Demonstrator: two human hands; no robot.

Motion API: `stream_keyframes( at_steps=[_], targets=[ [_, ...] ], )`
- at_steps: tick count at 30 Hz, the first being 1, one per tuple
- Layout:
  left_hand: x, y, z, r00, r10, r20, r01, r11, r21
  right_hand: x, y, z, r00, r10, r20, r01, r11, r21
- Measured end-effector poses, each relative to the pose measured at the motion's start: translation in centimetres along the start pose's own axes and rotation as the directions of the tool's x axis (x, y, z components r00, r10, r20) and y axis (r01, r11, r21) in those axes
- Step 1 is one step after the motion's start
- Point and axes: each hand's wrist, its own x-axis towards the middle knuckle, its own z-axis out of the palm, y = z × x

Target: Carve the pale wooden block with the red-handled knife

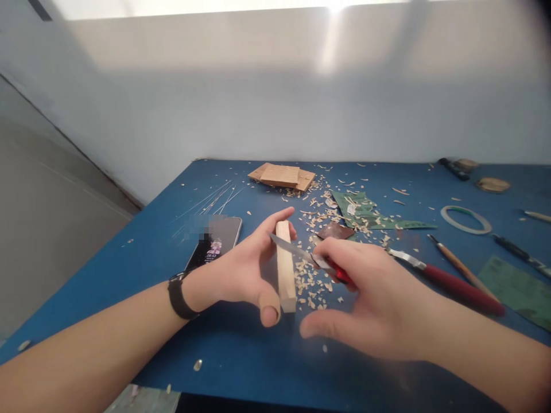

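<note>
Hands, wooden block between, knife across

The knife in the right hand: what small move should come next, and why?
I would probably draw the knife slightly back from the left hand: its blade crosses the pale wooden block, and its tip appears close to the base of the left index finger. I cannot tell whether they touch.

Bright glare on pale wall
</note>
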Motion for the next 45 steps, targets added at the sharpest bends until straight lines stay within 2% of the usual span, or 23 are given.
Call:
stream_keyframes(
  at_steps=[5, 10, 13, 18, 22, 26, 28, 32, 34, 36, 40, 45],
  targets=[
    [-0.2, 0.5, 0.0, 0.999, -0.034, 0.019, 0.034, 0.999, 0.012, -0.3, -0.2, 1.3, 0.997, 0.026, -0.072, -0.025, 1.000, 0.012],
    [0.0, 1.0, 0.2, 0.997, -0.075, -0.029, 0.075, 0.997, -0.017, -0.5, -0.2, 2.8, 0.988, 0.083, -0.129, -0.076, 0.995, 0.060],
    [0.5, 1.0, -0.1, 0.995, -0.090, -0.046, 0.089, 0.995, -0.035, -0.4, -0.1, 2.9, 0.977, 0.145, -0.155, -0.133, 0.987, 0.087],
    [1.3, 0.8, -0.9, 0.986, -0.063, -0.152, 0.057, 0.997, -0.047, 0.1, 1.3, 2.0, 0.965, 0.179, -0.191, -0.160, 0.981, 0.111],
    [1.5, 1.2, -0.9, 0.987, -0.010, -0.160, 0.031, 0.991, 0.130, 0.8, 3.2, 1.0, 0.945, 0.203, -0.257, -0.186, 0.979, 0.087],
    [1.1, 2.1, 0.2, 0.979, 0.170, -0.110, -0.123, 0.932, 0.340, 1.5, 4.5, 0.7, 0.932, 0.217, -0.289, -0.201, 0.976, 0.085],
    [0.5, 2.5, 1.2, 0.959, 0.259, -0.119, -0.196, 0.902, 0.385, 1.7, 4.7, 0.8, 0.940, 0.197, -0.278, -0.180, 0.980, 0.085],
    [-0.9, 2.6, 3.3, 0.952, 0.280, -0.121, -0.173, 0.824, 0.540, 1.8, 4.4, 1.2, 0.973, 0.120, -0.197, -0.105, 0.991, 0.087],
    [-1.4, 2.3, 4.0, 0.953, 0.260, -0.157, -0.149, 0.851, 0.503, 1.7, 4.2, 1.2, 0.982, 0.093, -0.163, -0.080, 0.993, 0.085],
    [-1.6, 2.0, 4.2, 0.967, 0.223, -0.121, -0.147, 0.881, 0.451, 1.7, 4.1, 1.2, 0.987, 0.081, -0.140, -0.071, 0.994, 0.077],
    [-1.4, 1.7, 3.7, 0.982, 0.175, -0.069, -0.138, 0.920, 0.366, 1.7, 4.2, 0.8, 0.992, 0.075, -0.099, -0.070, 0.996, 0.058],
    [-1.1, 1.5, 3.2, 0.990, 0.104, -0.097, -0.086, 0.980, 0.180, 1.4, 3.9, -0.3, 0.993, 0.080, -0.086, -0.080, 0.997, 0.005]
  ],
)
